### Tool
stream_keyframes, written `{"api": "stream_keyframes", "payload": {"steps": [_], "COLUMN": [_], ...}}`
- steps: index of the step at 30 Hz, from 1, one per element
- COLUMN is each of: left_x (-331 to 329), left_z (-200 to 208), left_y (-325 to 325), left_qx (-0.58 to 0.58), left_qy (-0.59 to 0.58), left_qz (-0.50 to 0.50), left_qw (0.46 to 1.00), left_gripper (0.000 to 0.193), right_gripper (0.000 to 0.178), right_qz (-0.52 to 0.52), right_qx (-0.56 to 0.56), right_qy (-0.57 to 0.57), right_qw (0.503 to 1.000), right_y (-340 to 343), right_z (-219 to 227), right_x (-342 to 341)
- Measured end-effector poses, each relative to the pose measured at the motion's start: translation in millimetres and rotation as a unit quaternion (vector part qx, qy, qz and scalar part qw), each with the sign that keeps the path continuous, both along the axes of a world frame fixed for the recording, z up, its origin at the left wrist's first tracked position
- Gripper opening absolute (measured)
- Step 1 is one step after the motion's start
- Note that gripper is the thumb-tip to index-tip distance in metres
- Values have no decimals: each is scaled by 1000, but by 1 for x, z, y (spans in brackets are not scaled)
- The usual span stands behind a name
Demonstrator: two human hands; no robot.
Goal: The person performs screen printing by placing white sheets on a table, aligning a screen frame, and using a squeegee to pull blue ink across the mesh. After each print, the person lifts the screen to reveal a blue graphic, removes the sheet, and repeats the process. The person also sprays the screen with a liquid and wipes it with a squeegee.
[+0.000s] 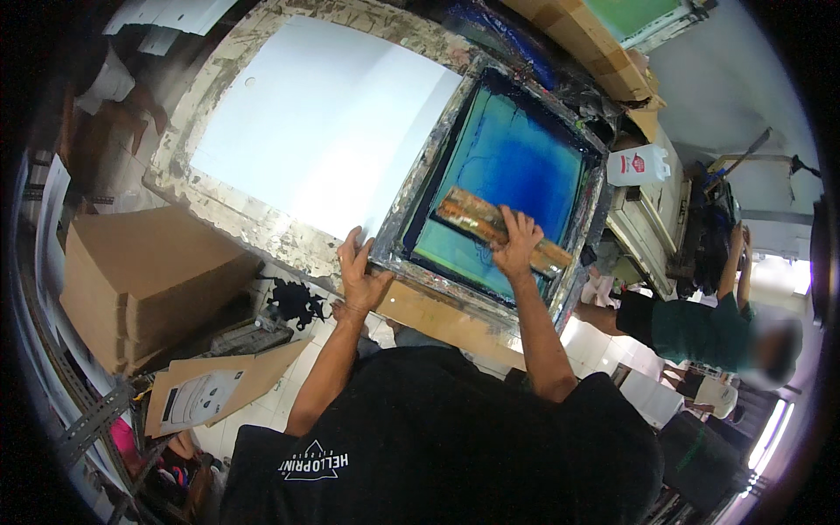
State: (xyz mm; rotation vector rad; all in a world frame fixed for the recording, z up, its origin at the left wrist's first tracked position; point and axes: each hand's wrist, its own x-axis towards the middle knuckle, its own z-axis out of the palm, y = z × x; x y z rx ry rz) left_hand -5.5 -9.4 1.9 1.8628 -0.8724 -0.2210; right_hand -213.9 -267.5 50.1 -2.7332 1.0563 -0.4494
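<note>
One squeegee [468, 214] lay slantwise across the near part of a screen-printing frame [446, 282], where blue ink [529, 162] spread in a deep pool of colour. The person's right hand [518, 241] was clamped on the squeegee, fingers wrapped over it a little right of its middle. The left hand [360, 271] was at the frame's near left corner, fingers apart and thumb stretched out; whether they pressed on anything, I could not tell. Left of the frame, a large white sheet [324, 122] covered most of a stained board [188, 144].

Smearing seemed the likeliest trouble: the sheet's edge ran just beside the inky frame, so a soiled left fingertip could mark it. The one-handed, off-centre hold could also let the squeegee tilt, leaving the ink uneven, and a knock to the frame could shift it.

The squeegee looked long, straight and well used, its brown body blotched with orange and dull green. One end pointed to the upper left, the other to the lower right, near the frame's right rail. Its blade edge was hidden.
</note>
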Motion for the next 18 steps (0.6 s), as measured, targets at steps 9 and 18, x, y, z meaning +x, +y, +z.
{"api": "stream_keyframes", "payload": {"steps": [9,18], "left_x": [1,1], "left_z": [2,5], "left_y": [-5,0], "left_qx": [-9,29], "left_qy": [18,24], "left_qz": [3,6], "left_qw": [1000,999], "left_gripper": [77,74], "right_gripper": [88,90], "right_qz": [-10,-17], "right_qx": [-56,-112], "right_qy": [31,5], "right_qw": [998,993], "right_y": [-126,-245], "right_z": [-15,-27], "right_x": [38,82]}}
